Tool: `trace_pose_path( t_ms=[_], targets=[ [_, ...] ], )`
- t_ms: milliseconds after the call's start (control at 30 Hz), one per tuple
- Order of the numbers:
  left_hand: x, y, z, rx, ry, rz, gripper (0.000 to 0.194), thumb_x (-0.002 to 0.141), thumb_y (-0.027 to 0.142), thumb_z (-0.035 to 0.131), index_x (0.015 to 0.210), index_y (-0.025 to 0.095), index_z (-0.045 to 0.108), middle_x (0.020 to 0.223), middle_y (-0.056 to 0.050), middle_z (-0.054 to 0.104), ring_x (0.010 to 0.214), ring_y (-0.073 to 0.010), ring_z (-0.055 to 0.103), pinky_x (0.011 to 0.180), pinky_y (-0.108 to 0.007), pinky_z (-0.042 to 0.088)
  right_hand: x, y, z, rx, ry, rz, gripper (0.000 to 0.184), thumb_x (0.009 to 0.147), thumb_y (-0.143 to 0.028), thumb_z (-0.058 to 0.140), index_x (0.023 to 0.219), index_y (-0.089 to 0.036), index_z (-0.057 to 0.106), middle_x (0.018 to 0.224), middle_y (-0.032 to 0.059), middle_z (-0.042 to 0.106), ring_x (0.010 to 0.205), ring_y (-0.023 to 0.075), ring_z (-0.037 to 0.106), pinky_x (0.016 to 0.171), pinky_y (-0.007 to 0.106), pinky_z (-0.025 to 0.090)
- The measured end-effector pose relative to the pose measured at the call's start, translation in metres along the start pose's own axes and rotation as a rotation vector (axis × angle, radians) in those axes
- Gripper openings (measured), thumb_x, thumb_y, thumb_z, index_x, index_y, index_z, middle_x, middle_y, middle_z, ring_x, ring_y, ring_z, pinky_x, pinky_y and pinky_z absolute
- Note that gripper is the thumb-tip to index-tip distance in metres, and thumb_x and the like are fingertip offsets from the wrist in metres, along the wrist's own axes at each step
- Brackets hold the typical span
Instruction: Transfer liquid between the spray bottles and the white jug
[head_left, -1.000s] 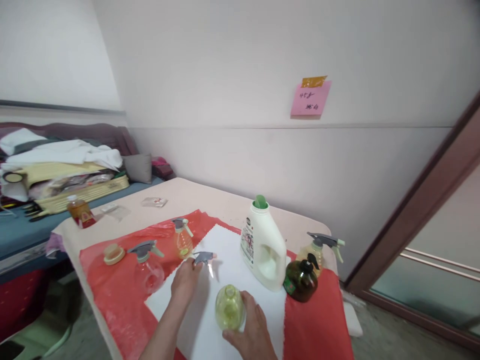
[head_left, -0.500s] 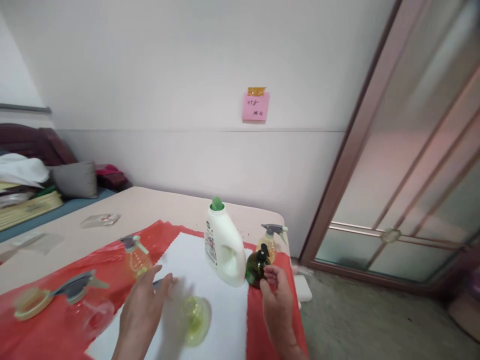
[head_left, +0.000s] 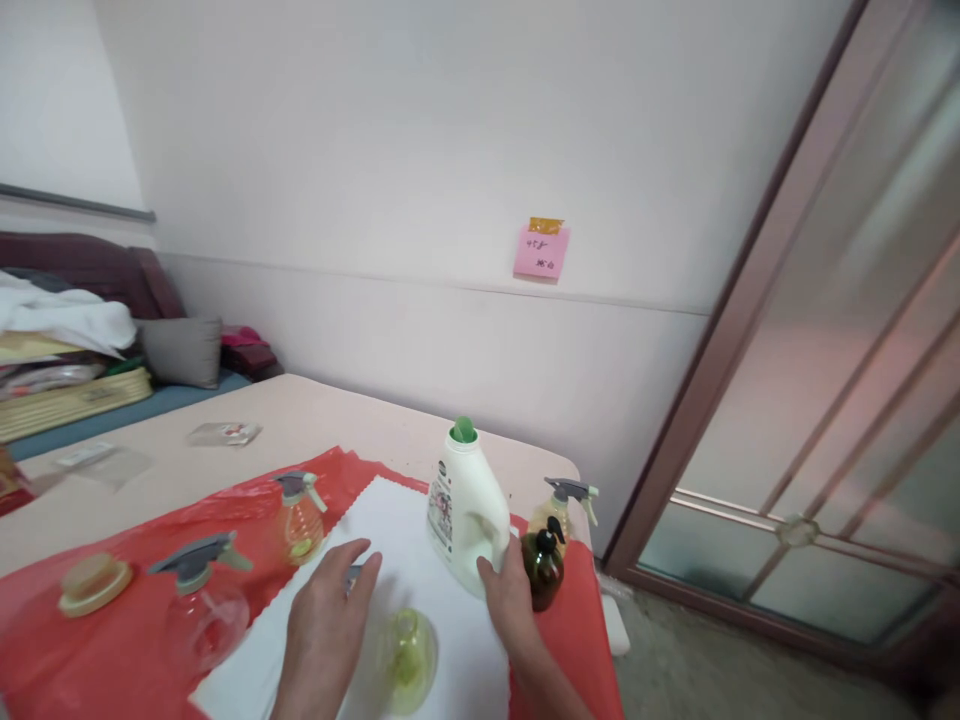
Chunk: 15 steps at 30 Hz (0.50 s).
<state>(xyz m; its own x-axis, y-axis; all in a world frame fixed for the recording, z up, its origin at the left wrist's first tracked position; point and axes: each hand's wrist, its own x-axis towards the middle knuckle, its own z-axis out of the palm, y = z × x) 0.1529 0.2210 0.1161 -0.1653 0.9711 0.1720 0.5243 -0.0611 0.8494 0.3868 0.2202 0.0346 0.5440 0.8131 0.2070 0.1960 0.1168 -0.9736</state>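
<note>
The white jug (head_left: 465, 490) stands upright on the white sheet (head_left: 386, 525), its handle side met by the right hand (head_left: 514, 605); taking hold of the jug is judged to be the step in hand. The right hand is curled at the handle, but whether a firm grip has been made cannot be told. For the next move, a full wrap of the fingers around the handle would be called for, with the dark green pump bottle (head_left: 541, 575), just right of that hand, left undisturbed. The left hand (head_left: 326, 615) is open, thumb and fingers parted. Between the two hands, the yellow-green bottle (head_left: 409, 660) is seen without a spray head.

Beyond the left hand's thumb, a grey-blue piece (head_left: 354, 576) is mostly hidden, and contact with it cannot be judged. The right fingertips are concealed by view angle, the left wrist is cut off below, and the jug's print is illegible.
</note>
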Motion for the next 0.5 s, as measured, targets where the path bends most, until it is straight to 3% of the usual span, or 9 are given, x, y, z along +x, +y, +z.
trace_pose_path(
  t_ms=[133,267,400,500],
  targets=[
    [-0.006,0.003,0.007,-0.074,-0.037,0.054,0.037,0.078,0.052,0.055,0.095,0.023,0.07,0.104,-0.009,0.074,0.096,-0.0318,0.067,0.086,-0.043,0.047,-0.006,-0.001,0.008,-0.119,0.027,-0.029,0.027,0.078,-0.043,0.062,0.094,-0.024,0.053,0.086,0.0074,0.062,0.084,0.0312,0.059,0.081,0.042,0.046],
    [-0.014,0.009,0.008,-0.135,-0.059,0.095,0.039,0.082,0.051,0.05,0.098,0.02,0.069,0.107,-0.011,0.072,0.1,-0.0311,0.064,0.091,-0.046,0.045,-0.012,-0.016,0.002,-0.16,0.011,-0.078,0.032,0.08,-0.052,0.062,0.092,-0.023,0.053,0.082,0.0039,0.064,0.08,0.0282,0.06,0.074,0.036,0.049],
    [-0.026,0.021,0.012,-0.238,-0.096,0.116,0.041,0.085,0.05,0.051,0.108,0.019,0.066,0.118,-0.012,0.068,0.111,-0.0313,0.06,0.099,-0.05,0.041,-0.015,-0.058,-0.036,-0.204,-0.007,-0.105,0.042,0.077,-0.059,0.065,0.09,-0.02,0.058,0.073,0.003,0.064,0.069,0.0254,0.06,0.061,0.032,0.049],
    [-0.037,0.033,0.018,-0.514,-0.124,0.085,0.07,0.075,0.048,0.069,0.136,0.021,0.048,0.146,-0.014,0.049,0.134,-0.0315,0.044,0.109,-0.049,0.034,-0.023,-0.107,-0.084,-0.239,-0.053,-0.143,0.049,0.07,-0.061,0.072,0.094,-0.019,0.064,0.084,0.0043,0.068,0.077,0.0251,0.061,0.065,0.029,0.05]
  ],
)
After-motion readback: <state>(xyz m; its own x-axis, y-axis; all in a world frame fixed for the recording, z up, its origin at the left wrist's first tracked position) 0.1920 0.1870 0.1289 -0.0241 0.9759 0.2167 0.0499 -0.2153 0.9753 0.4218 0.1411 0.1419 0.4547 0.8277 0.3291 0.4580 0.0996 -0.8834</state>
